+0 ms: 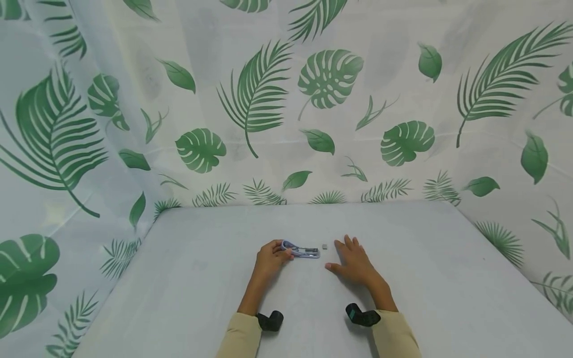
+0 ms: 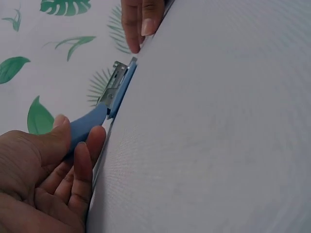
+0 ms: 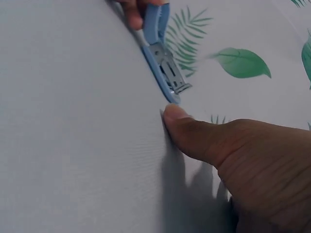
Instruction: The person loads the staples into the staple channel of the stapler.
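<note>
My left hand (image 1: pixel 268 261) pinches the rear end of a blue stapler (image 1: pixel 309 255) between thumb and fingers. In the left wrist view the stapler (image 2: pixel 86 127) shows its metal top part (image 2: pixel 112 85) raised at an angle from the blue base. Just beyond its front end, a small grey block (image 1: pixel 324 246) lies on the table; its exact kind is too small to make out. My right hand (image 1: pixel 356 264) is spread low over the table to the right of the block, fingers extended and holding nothing. Its thumb (image 3: pixel 177 116) overlaps the stapler's front tip in the right wrist view.
A white table (image 1: pixel 201 288) stretches out on both sides of the hands. Behind it and along its sides hangs a white curtain (image 1: pixel 268 169) printed with green leaves. Black wrist cameras (image 1: pixel 270 320) sit on both forearms, close above the tabletop.
</note>
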Motion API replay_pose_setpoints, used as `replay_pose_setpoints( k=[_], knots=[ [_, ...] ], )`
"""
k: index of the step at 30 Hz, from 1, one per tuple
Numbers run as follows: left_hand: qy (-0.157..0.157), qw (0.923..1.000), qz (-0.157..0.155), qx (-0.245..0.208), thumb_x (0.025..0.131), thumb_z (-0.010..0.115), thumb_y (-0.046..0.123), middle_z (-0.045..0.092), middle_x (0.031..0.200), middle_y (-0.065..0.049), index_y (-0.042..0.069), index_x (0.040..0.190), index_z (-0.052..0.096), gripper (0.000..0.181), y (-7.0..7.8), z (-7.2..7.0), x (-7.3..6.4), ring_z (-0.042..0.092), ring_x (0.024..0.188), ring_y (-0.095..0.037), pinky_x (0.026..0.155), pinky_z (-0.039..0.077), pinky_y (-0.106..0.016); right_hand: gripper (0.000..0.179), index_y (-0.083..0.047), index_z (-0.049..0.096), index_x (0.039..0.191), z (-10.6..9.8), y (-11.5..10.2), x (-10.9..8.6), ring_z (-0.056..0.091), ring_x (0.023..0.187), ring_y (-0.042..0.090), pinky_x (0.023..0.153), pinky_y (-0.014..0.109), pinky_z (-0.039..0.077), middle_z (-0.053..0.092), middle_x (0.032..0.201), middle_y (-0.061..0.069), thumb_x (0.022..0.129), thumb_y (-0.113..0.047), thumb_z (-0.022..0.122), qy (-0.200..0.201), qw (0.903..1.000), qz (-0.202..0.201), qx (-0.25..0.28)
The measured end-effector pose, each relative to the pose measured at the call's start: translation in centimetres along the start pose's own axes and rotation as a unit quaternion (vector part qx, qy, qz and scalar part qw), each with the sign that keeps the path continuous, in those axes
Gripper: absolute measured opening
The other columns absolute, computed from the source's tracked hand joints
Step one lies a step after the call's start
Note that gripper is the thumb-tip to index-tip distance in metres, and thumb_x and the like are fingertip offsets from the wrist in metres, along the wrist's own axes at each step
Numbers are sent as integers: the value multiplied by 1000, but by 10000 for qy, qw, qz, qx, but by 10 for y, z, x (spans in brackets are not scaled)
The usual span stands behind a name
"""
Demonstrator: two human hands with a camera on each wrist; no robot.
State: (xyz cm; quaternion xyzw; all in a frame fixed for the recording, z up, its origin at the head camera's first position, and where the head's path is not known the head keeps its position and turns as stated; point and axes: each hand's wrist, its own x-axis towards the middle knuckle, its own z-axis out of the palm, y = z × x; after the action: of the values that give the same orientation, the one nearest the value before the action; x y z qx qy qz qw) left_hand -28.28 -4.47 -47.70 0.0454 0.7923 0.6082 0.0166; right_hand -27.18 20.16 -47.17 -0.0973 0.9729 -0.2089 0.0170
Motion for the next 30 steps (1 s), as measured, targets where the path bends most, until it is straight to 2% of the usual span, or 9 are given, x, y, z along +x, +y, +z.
replay_pose_setpoints(
  k=[5,8,10,16,23,30],
  knots=[
    [-39,9998,93,149,92,67,13,73,104,-14,-3,124,60,36,0,-2,1,72,89,-19,85,55,-34,63,2,49,138,0,5,12,11,146,52,117,62,10,26,154,34,90,-34,69,112,9965,-41,831],
    [-45,9996,193,208,92,68,12,73,106,-16,-4,123,61,36,-1,-4,2,72,90,-21,85,55,-34,50,-1,57,130,3,6,19,10,147,48,118,60,7,29,154,30,90,-26,70,352,9895,60,1400],
    [-48,9994,221,261,91,68,12,72,108,-17,-4,123,61,37,-1,-4,3,72,91,-21,85,55,-34,39,-3,62,122,6,7,24,14,147,47,118,61,9,34,153,28,88,-21,71,624,9853,103,1588],
    [-77,9995,72,287,91,69,15,71,111,-15,-2,125,61,39,-2,-6,2,71,96,-21,88,55,-35,23,-3,71,105,16,2,33,34,139,47,113,63,25,48,143,28,84,-13,74,1291,9808,90,1457],
    [-96,9995,17,297,91,70,17,71,112,-15,-1,125,61,40,-5,-7,2,71,97,-21,90,54,-37,17,-7,74,99,19,-7,34,44,134,44,108,64,31,52,140,23,85,-17,74,1537,9804,433,1158],
    [-177,9994,-45,293,91,69,16,71,112,-17,-2,125,60,39,-3,-8,2,72,98,-23,92,53,-39,16,-7,73,96,23,-8,36,44,132,43,107,64,29,54,138,20,88,-21,73,1629,9781,727,1072]
  ],
)
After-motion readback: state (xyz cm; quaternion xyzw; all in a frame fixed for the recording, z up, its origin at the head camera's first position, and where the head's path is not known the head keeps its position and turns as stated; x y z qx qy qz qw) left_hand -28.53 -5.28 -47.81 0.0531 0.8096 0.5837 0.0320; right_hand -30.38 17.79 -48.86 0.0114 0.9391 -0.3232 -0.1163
